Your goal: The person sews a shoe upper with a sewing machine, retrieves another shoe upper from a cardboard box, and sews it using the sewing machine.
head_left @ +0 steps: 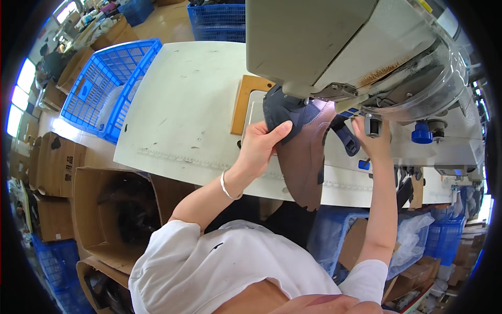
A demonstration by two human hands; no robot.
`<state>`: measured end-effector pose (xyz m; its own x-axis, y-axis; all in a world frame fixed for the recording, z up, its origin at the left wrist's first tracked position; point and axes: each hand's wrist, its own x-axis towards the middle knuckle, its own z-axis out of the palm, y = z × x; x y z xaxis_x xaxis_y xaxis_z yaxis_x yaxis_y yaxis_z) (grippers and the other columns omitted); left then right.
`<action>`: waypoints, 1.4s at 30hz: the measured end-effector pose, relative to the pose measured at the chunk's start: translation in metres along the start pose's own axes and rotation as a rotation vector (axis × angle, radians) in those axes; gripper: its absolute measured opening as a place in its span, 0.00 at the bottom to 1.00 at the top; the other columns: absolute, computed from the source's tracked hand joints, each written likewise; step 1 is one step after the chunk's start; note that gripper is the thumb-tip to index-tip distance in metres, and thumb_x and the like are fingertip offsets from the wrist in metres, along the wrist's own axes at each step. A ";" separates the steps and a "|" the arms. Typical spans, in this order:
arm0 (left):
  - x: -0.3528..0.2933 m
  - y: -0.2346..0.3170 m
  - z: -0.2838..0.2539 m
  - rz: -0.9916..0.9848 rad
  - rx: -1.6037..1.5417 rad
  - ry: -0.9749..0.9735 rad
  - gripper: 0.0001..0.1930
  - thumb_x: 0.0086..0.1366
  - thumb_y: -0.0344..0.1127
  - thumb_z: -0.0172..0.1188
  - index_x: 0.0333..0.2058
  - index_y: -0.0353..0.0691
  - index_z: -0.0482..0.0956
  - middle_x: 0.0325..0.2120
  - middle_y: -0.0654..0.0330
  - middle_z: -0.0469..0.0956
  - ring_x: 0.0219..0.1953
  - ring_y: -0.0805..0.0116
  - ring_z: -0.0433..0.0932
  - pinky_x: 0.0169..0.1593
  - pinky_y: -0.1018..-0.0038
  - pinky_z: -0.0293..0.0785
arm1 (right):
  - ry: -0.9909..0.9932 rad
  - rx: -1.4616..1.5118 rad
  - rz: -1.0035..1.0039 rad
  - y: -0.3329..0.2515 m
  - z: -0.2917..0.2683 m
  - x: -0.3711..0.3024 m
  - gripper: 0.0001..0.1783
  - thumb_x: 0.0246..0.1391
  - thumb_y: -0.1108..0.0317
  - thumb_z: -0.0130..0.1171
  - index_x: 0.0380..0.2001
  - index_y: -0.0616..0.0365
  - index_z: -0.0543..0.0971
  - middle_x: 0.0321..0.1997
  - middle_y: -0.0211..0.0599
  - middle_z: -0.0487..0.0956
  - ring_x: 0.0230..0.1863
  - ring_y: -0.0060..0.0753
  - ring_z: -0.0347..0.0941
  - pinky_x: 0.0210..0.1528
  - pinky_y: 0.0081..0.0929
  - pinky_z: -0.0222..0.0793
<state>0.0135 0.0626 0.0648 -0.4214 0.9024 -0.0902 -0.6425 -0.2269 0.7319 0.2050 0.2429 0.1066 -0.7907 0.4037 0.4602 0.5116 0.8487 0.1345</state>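
Note:
My left hand [260, 144] pinches the navy edge of a shoe upper [303, 167], thumb on top. The upper is dark navy and brown, with pale stitching along a curved seam. Its far end lies under the head of a sewing machine [308, 47], lit by a small lamp near the needle area, and its brown part hangs over the table's near edge. My right hand [376, 141] reaches beside the machine head, next to a dark strap-like piece [346, 138] with a buckle-shaped end. Machine parts cover most of its fingers, so its grip is hidden.
The white table [183, 104] bears a printed ruler strip near its front edge. A blue crate [112, 89] stands at its left end. An open cardboard box [115, 214] is at lower left, and a blue bin [334, 230] with plastic wrap sits below the table at right.

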 end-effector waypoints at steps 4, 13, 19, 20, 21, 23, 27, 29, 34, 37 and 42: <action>-0.003 0.010 -0.013 -0.087 0.107 -0.020 0.13 0.61 0.39 0.60 0.36 0.34 0.78 0.31 0.62 0.79 0.30 0.77 0.77 0.31 0.80 0.75 | 0.659 0.185 0.224 -0.030 0.000 -0.024 0.21 0.52 0.67 0.55 0.49 0.63 0.69 0.45 0.45 0.72 0.48 0.34 0.69 0.50 0.31 0.63; 0.018 0.017 -0.022 -0.367 -0.133 -0.286 0.13 0.62 0.39 0.58 0.39 0.34 0.76 0.36 0.59 0.79 0.35 0.72 0.79 0.34 0.74 0.78 | 0.218 1.671 0.736 -0.078 0.045 -0.013 0.23 0.54 0.57 0.57 0.48 0.59 0.70 0.47 0.34 0.72 0.48 0.28 0.68 0.53 0.25 0.62; 0.012 0.022 -0.007 -0.121 0.234 -0.157 0.13 0.61 0.34 0.60 0.38 0.28 0.77 0.33 0.57 0.80 0.31 0.74 0.79 0.30 0.76 0.79 | 0.295 1.470 0.768 -0.100 0.022 0.010 0.25 0.50 0.53 0.62 0.44 0.60 0.72 0.44 0.35 0.73 0.44 0.28 0.69 0.48 0.27 0.65; 0.012 0.022 -0.008 -0.091 0.288 -0.133 0.13 0.60 0.33 0.61 0.37 0.27 0.77 0.31 0.56 0.80 0.29 0.74 0.79 0.27 0.76 0.78 | 0.291 1.471 0.768 -0.099 0.024 0.010 0.25 0.50 0.53 0.62 0.44 0.60 0.72 0.44 0.35 0.73 0.44 0.28 0.69 0.48 0.27 0.65; 0.012 0.021 -0.009 -0.060 0.342 -0.109 0.12 0.59 0.32 0.61 0.36 0.26 0.78 0.29 0.56 0.80 0.27 0.74 0.79 0.24 0.77 0.78 | 0.270 1.427 0.755 -0.098 0.025 0.009 0.26 0.50 0.53 0.62 0.44 0.61 0.72 0.44 0.35 0.73 0.44 0.29 0.69 0.49 0.27 0.65; 0.012 0.020 -0.009 -0.051 0.348 -0.089 0.11 0.58 0.34 0.62 0.33 0.28 0.78 0.26 0.58 0.80 0.24 0.76 0.77 0.22 0.79 0.75 | 0.245 1.384 0.747 -0.097 0.025 0.009 0.26 0.50 0.53 0.62 0.44 0.62 0.71 0.44 0.35 0.73 0.44 0.29 0.69 0.49 0.27 0.65; 0.009 0.019 -0.006 -0.045 0.325 -0.070 0.11 0.57 0.35 0.63 0.29 0.30 0.79 0.22 0.60 0.79 0.20 0.77 0.76 0.19 0.82 0.71 | 0.229 1.408 0.730 -0.097 0.021 0.011 0.25 0.50 0.53 0.61 0.43 0.63 0.73 0.43 0.35 0.73 0.44 0.28 0.69 0.50 0.26 0.64; 0.008 0.016 -0.005 -0.028 0.313 -0.053 0.11 0.57 0.35 0.63 0.29 0.30 0.79 0.22 0.60 0.79 0.20 0.77 0.76 0.19 0.81 0.71 | 0.229 1.416 0.725 -0.096 0.020 0.011 0.25 0.50 0.53 0.61 0.43 0.63 0.73 0.43 0.36 0.74 0.44 0.28 0.69 0.50 0.26 0.64; 0.008 0.017 -0.003 -0.017 0.303 -0.040 0.12 0.57 0.36 0.63 0.29 0.30 0.79 0.22 0.60 0.79 0.21 0.77 0.77 0.20 0.81 0.72 | 0.095 1.480 0.825 -0.093 0.013 0.014 0.28 0.50 0.53 0.62 0.47 0.63 0.73 0.47 0.36 0.74 0.47 0.29 0.69 0.52 0.25 0.63; 0.009 0.020 -0.001 -0.024 0.300 -0.051 0.12 0.57 0.36 0.63 0.30 0.29 0.79 0.22 0.59 0.79 0.21 0.76 0.77 0.20 0.81 0.72 | 0.119 1.407 0.872 -0.090 0.021 0.012 0.28 0.50 0.54 0.62 0.47 0.63 0.72 0.48 0.36 0.73 0.48 0.29 0.69 0.53 0.25 0.62; 0.012 0.019 0.000 0.013 0.304 -0.044 0.13 0.57 0.36 0.63 0.31 0.28 0.79 0.23 0.59 0.79 0.22 0.76 0.77 0.21 0.80 0.74 | 0.113 1.500 0.804 -0.089 0.015 0.020 0.25 0.52 0.56 0.60 0.47 0.63 0.72 0.49 0.34 0.73 0.48 0.28 0.68 0.53 0.26 0.63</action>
<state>-0.0037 0.0686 0.0775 -0.3962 0.9165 -0.0552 -0.4136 -0.1245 0.9019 0.1382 0.1803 0.0911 -0.4506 0.8908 0.0588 -0.0543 0.0383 -0.9978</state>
